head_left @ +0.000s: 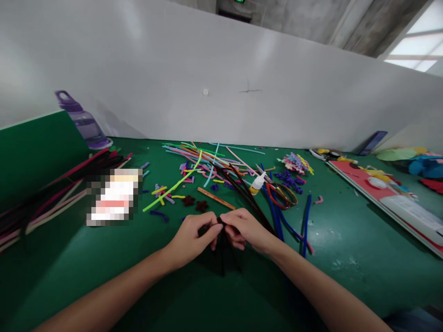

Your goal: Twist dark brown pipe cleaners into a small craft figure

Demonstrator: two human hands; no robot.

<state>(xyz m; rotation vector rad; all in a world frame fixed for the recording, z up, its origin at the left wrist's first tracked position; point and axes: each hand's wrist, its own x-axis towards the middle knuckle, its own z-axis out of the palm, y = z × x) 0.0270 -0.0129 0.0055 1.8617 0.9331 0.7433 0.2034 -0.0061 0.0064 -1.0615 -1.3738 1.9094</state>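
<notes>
My left hand and my right hand meet at the middle of the table, fingertips pinched together on a dark pipe cleaner. Its thin ends hang down below my fingers, while the part at the fingertips is mostly hidden. Just beyond my left hand lie two small dark brown star shapes, one closer than the other. Past my right hand run long dark brown pipe cleaners and blue ones. A small white glue bottle stands near red-handled scissors.
Many coloured pipe cleaners and cut pieces are spread at the back. A purple water bottle stands at the back left, near a bundle of dark and pink stems. A red-and-white board lies right; a phone leans on the white partition.
</notes>
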